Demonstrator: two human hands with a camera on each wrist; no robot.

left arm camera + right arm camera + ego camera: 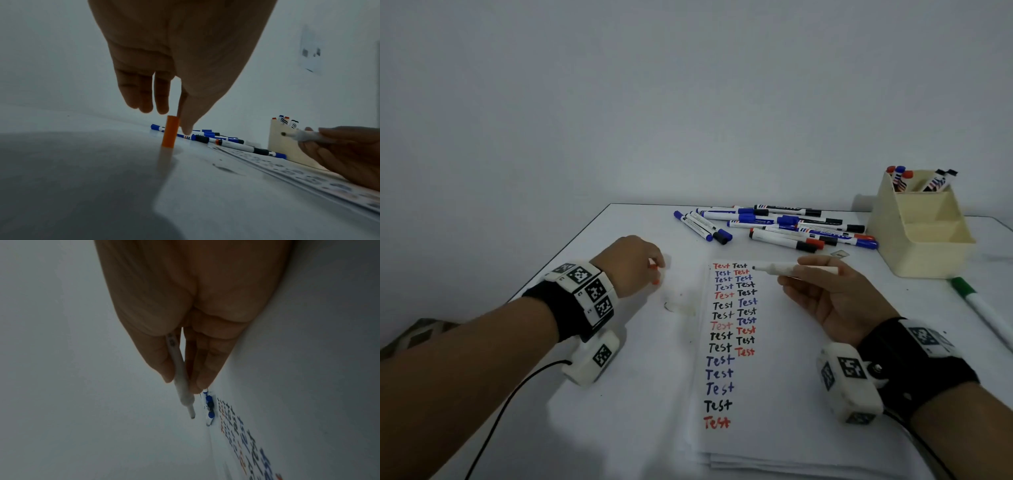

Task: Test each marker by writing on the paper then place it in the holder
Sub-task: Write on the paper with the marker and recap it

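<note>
Uncapped marker held over paper, orange cap stood on table.

Right hand [835, 301] palm-up, thumb and fingers pinching smooth white plastic marker [784, 268], dark tip bared, lying level over far end of paper [753, 394]. Left hand [633, 265] fingers narrowed onto orange cap [169, 131], a smooth cylinder upright on table [619, 411] left of the sheets; grip or mere touch unclear. Paper stack matte white, two columns of "Test" in red, blue, black. Loose markers [777, 226] heaped near far edge; cream stepped plastic holder [921, 236] at far right corner, several capped markers upright in rear compartment. Green-capped marker [979, 305] by right edge. Glossy white tabletop, plain pale wall, dim light.
</note>
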